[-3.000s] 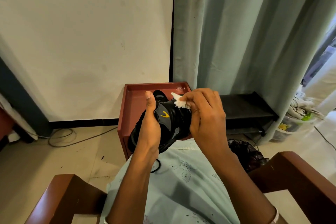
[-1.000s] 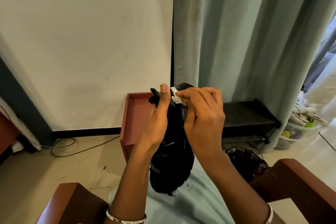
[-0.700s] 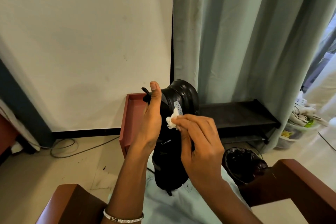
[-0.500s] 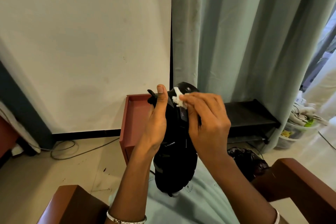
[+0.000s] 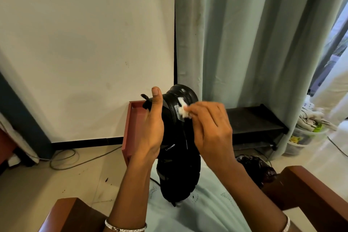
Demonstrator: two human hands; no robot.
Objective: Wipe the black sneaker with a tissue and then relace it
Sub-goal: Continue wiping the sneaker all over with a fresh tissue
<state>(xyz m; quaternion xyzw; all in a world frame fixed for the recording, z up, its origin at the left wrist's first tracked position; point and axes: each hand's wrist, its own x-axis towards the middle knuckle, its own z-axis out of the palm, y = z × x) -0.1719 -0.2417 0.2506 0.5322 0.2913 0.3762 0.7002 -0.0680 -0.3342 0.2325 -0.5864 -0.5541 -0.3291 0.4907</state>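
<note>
In the head view, our left hand grips the chunky black sneaker, standing it up on our lap (so it cannot wobble). At its twelve o'clock end, our right hand pinches a small crumpled white tissue against it to wipe.

The black sneaker reads "CLYMB" in white.

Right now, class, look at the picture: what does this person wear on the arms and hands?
Both forearms are bare, with no sleeves, and no gloves on the left hand or right hand. The left wrist carries a silver studded bangle; the right wrist shows a thinner silvery bangle near the picture's edge.
</note>
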